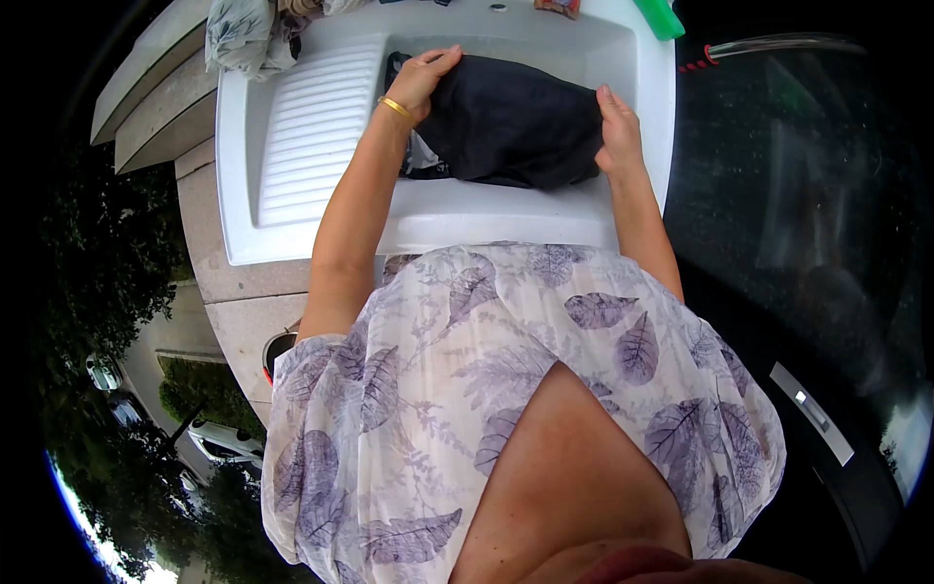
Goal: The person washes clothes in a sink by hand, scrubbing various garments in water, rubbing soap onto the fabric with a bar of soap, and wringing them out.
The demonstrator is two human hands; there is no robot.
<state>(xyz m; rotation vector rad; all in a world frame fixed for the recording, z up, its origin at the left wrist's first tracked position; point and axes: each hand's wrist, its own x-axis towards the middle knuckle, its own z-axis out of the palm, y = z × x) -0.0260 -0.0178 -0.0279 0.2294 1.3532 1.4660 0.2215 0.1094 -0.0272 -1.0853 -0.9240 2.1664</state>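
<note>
A dark piece of clothing is stretched sideways between my two hands over the basin of a white laundry sink. At its upper left corner, my left hand grips the cloth between thumb and fingers; a gold bracelet circles that wrist. My right hand pinches the right edge. Below the left hand, a patterned grey and black cloth shows from under the dark one. I cannot tell what kind of garment the dark cloth is.
A ribbed washboard forms the sink's left side. A pale plastic bag sits at its upper left corner. On the far rim are a green object and a small reddish packet. Dark glass stands to the right.
</note>
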